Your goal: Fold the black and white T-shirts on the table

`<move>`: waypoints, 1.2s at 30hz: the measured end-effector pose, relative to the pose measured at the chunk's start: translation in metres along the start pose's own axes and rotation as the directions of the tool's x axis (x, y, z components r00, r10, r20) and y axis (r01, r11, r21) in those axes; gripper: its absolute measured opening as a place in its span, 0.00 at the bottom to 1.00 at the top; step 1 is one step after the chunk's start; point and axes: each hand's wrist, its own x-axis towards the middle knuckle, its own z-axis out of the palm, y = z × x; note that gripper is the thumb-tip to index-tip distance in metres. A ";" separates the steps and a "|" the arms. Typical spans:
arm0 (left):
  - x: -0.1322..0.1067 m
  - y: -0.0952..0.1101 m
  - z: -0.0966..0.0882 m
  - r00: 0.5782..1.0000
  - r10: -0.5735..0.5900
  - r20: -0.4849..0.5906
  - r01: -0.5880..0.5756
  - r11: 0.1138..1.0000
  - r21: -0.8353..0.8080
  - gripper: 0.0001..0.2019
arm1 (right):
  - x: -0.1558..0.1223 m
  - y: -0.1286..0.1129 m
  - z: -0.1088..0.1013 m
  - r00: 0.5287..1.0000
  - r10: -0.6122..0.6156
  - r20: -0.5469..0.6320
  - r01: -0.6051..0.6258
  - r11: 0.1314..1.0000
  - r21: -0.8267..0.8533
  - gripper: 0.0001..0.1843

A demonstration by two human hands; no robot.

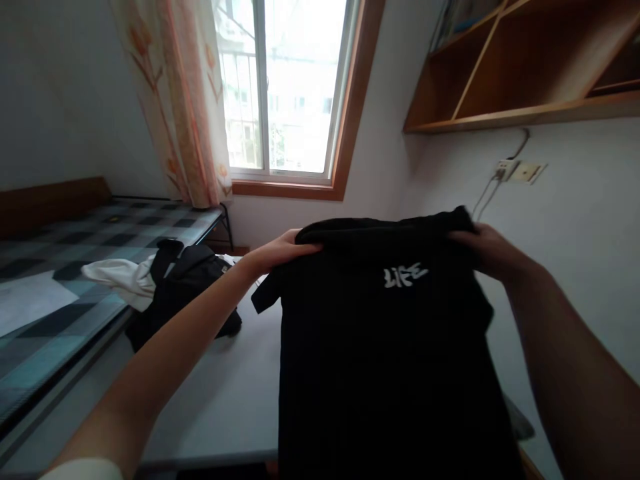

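Two hands suspended one black T-shirt (385,360) in front of the white table (220,400), its upper edge folded over. The left hand (287,248) grasped the fabric near one shoulder, thumb laid along the front; the right hand (493,252) gripped the opposite shoulder, its fingertips obscured by cloth and blur. White stylized lettering (405,275) on the chest appeared to read "LIFE". A black garment (193,277) and a white garment (123,277) lay heaped at the table's left side. Any print on the paper sheet (30,300) atop the checkered bed (150,220) was illegible.
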 end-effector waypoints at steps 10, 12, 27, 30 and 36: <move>0.028 -0.148 -0.023 0.963 -0.214 -0.164 0.269 0.714 0.647 0.15 | 0.014 0.074 0.132 0.955 0.179 0.238 0.032 0.731 -0.682 0.15; 0.033 -0.148 -0.018 0.961 -0.207 -0.183 0.277 0.718 0.639 0.19 | 0.013 0.074 0.137 0.981 0.159 0.109 -0.021 0.651 -0.759 0.12; 0.069 -0.131 0.013 0.940 -0.294 -0.172 0.334 0.893 0.302 0.16 | 0.007 0.064 0.147 0.962 0.228 -0.147 -0.178 0.939 0.294 0.15; 0.067 -0.128 0.023 0.920 -0.387 -0.062 0.379 0.838 0.392 0.17 | -0.010 0.068 0.155 0.928 -0.056 -0.369 0.106 0.987 0.118 0.14; 0.056 -0.131 0.046 0.870 -0.492 0.036 0.436 0.800 0.411 0.17 | -0.038 0.089 0.166 0.790 -0.442 -0.425 0.351 0.894 -0.278 0.11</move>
